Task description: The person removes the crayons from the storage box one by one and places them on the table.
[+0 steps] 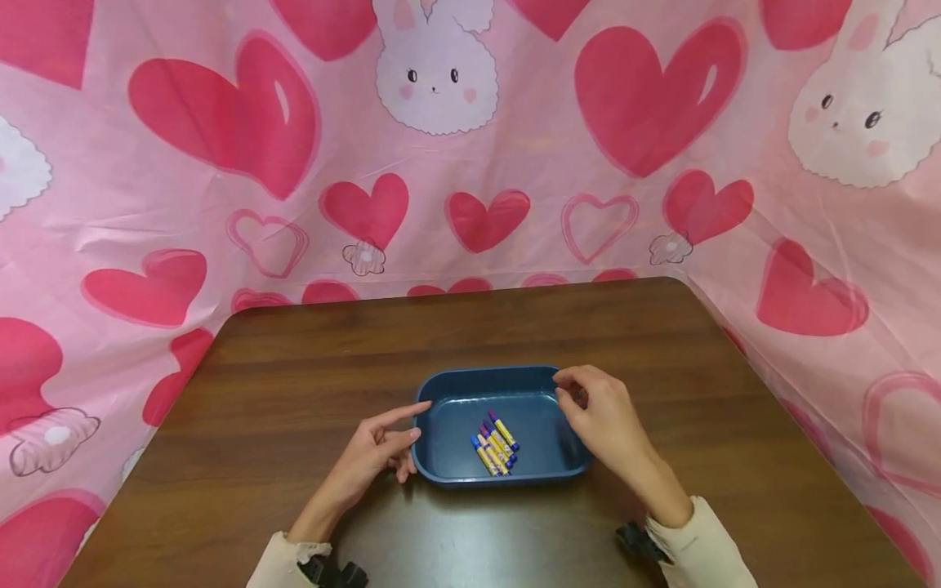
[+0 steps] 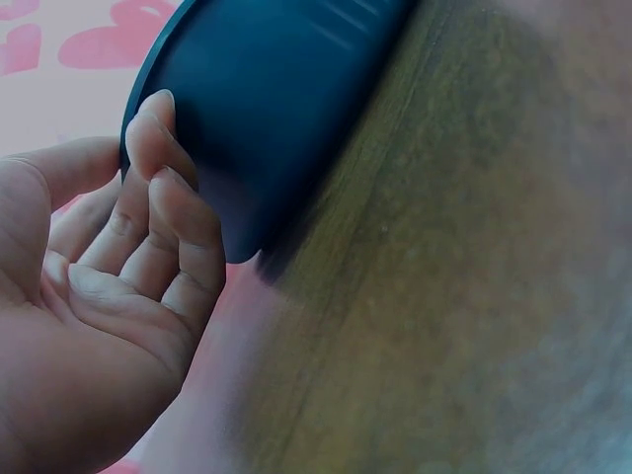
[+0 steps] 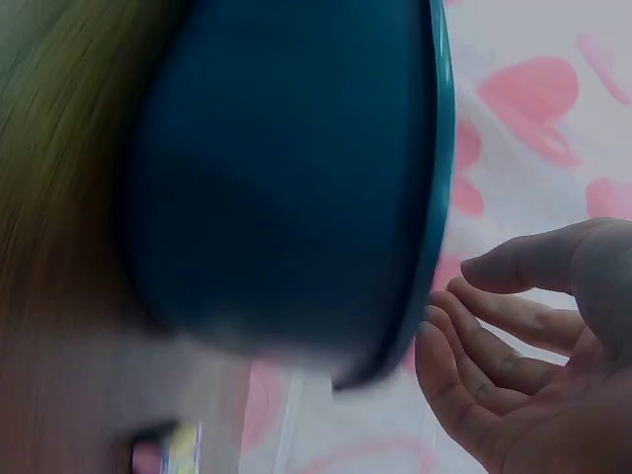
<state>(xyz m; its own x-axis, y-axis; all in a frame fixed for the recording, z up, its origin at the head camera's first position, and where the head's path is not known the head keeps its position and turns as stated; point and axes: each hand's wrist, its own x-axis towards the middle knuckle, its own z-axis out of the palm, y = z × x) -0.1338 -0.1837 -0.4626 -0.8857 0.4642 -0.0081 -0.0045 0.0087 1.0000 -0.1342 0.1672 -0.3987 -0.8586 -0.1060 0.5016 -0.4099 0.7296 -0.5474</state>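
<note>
A dark blue tray (image 1: 500,480) with rounded corners stands on the wooden table. Several yellow-wrapped crayons (image 1: 500,437) with blue, purple and pale tips lie close together inside it. My left hand (image 1: 375,449) holds its left rim, the index finger reaching over the edge. The left wrist view shows the thumb at the rim and curled fingertips (image 2: 158,138) against the outer wall. By the right rim hovers my right hand (image 1: 603,416), fingers loosely bent. From the right wrist, a gap separates that hand's thumb (image 3: 513,262) from the blurred tray wall (image 3: 296,178).
The brown table (image 1: 331,351) extends around the tray on all sides. A pink cloth (image 1: 515,155) with hearts and rabbits hangs behind and at both sides. Dark straps with small devices (image 1: 331,570) sit at both wrists, over pale sleeves (image 1: 698,547).
</note>
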